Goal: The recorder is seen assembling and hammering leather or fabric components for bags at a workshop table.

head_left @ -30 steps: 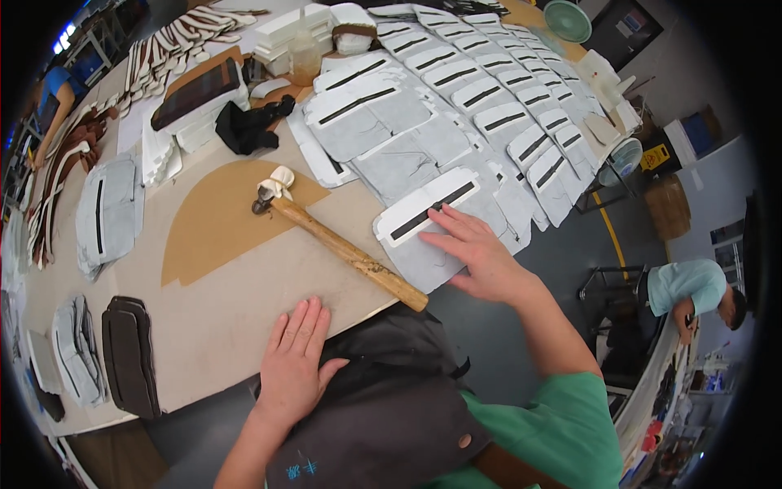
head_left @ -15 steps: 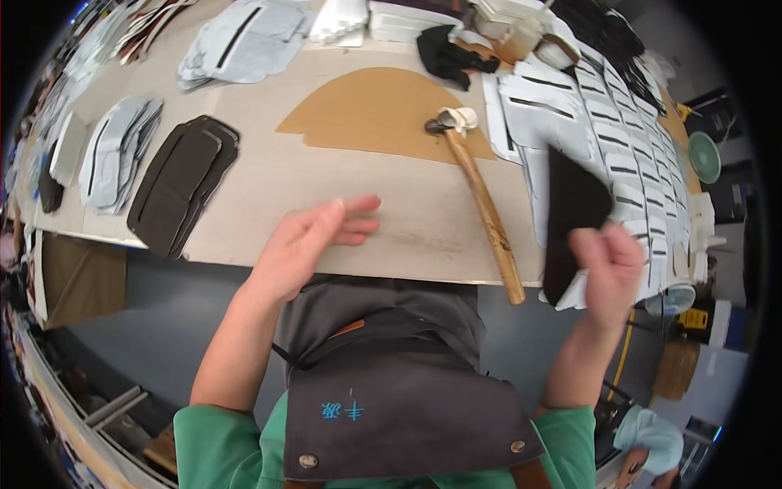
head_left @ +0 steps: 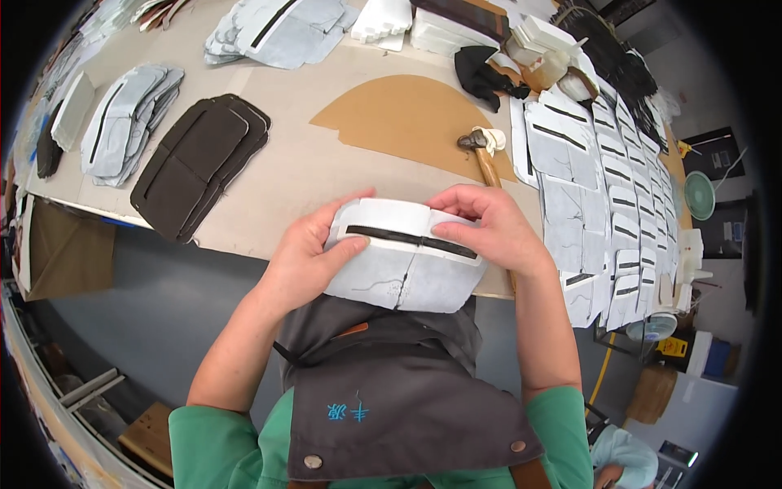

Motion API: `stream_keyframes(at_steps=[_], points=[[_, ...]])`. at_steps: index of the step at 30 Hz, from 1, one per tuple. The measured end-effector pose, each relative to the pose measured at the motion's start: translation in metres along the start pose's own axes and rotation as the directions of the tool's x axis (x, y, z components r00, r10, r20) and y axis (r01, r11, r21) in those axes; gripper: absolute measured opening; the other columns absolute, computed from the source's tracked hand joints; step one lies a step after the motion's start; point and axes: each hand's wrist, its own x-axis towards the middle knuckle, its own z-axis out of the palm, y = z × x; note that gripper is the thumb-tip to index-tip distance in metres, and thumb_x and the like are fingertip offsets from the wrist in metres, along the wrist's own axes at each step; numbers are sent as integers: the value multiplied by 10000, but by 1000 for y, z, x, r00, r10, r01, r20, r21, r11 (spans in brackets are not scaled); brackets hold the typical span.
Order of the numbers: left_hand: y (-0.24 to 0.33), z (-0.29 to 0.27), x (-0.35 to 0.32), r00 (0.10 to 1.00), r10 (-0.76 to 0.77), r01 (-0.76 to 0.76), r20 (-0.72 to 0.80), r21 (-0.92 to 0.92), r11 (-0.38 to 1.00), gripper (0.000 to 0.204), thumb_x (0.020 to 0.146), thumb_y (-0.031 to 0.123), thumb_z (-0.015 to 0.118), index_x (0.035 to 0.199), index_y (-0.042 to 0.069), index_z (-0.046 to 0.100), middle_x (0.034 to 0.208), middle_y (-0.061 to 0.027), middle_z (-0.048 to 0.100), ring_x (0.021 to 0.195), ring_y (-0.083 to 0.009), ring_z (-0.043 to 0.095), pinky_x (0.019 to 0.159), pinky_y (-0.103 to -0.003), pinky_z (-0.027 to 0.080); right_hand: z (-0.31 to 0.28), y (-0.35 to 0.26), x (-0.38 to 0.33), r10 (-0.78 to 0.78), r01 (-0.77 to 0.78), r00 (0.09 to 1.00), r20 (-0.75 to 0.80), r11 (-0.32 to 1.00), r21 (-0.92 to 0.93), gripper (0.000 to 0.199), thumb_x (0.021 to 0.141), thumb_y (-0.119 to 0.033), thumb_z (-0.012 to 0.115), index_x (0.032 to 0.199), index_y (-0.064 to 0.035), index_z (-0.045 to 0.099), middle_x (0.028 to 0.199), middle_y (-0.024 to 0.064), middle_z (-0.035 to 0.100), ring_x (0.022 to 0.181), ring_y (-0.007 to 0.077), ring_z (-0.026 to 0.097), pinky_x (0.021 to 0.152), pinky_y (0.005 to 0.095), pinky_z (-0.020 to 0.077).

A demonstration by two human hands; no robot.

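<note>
Between both hands I hold a curved panel (head_left: 407,273) near the table's front edge. Its grey-white backing faces up, with a black strip along it and a dark seam line running down its middle. My left hand (head_left: 308,257) grips the left end, thumb on top beside the strip. At the upper right part, my right hand (head_left: 503,226) pinches the panel with its thumb over the strip. Behind my right hand lies a hammer (head_left: 487,169) with a wooden handle, partly hidden by that hand and forearm.
A tan half-round sheet (head_left: 407,122) lies beyond my hands. To the left are a stack of dark panels (head_left: 199,167) and a pile of grey-backed panels (head_left: 130,122). Overlapping rows of similar panels (head_left: 574,204) cover the right side. A black cloth (head_left: 481,73) sits at the back.
The panel has come from the right side to in front of me, its pale backing now showing instead of its dark face. My left hand, empty before, now grips it too.
</note>
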Motion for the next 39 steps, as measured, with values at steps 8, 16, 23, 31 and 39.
stream_keyframes(at_steps=[8, 16, 23, 31, 39], points=[[-28, 46, -16, 816, 491, -524, 306, 751, 402, 328, 825, 41, 748, 1152, 53, 717, 1208, -72, 670, 1124, -273, 630, 919, -422, 511, 21, 2, 19, 53, -45, 996, 70, 993, -108, 267, 850, -93, 767, 1100, -2, 738, 955, 104, 774, 852, 132, 722, 770, 310, 560], [-44, 52, -20, 792, 522, -524, 316, 790, 317, 413, 811, 107, 797, 1218, 84, 731, 1224, -11, 667, 1122, -240, 625, 920, -387, 482, 7, 2, 19, 65, -131, 990, 125, 753, 645, 331, 918, -51, 758, 1237, 3, 692, 1038, 97, 774, 910, 115, 725, 798, 262, 571], [-20, 62, 5, 864, 420, -452, 278, 794, 406, 478, 858, 221, 798, 1258, -1, 658, 1207, -138, 639, 1138, -327, 579, 959, -464, 453, 19, -3, 19, 45, -114, 987, 154, 873, 475, 361, 980, -63, 722, 1323, 12, 637, 1055, 32, 736, 953, 62, 680, 843, 227, 543], [-36, 76, 26, 820, 534, -474, 204, 767, 434, 282, 757, 278, 893, 956, 131, 759, 855, -37, 677, 859, -284, 624, 807, -423, 396, 21, 0, 19, 191, -191, 981, -18, 981, 21, 330, 996, -196, 738, 1271, -32, 658, 833, 11, 661, 740, 35, 541, 661, 251, 468], [-31, 76, 28, 821, 517, -493, 242, 758, 427, 189, 770, 209, 874, 914, 142, 769, 807, -5, 647, 801, -241, 580, 825, -404, 392, 39, 35, 35, -114, 111, 951, -288, 993, -28, 362, 950, -332, 767, 1137, -30, 697, 765, 112, 702, 679, 209, 661, 650, 342, 506]])
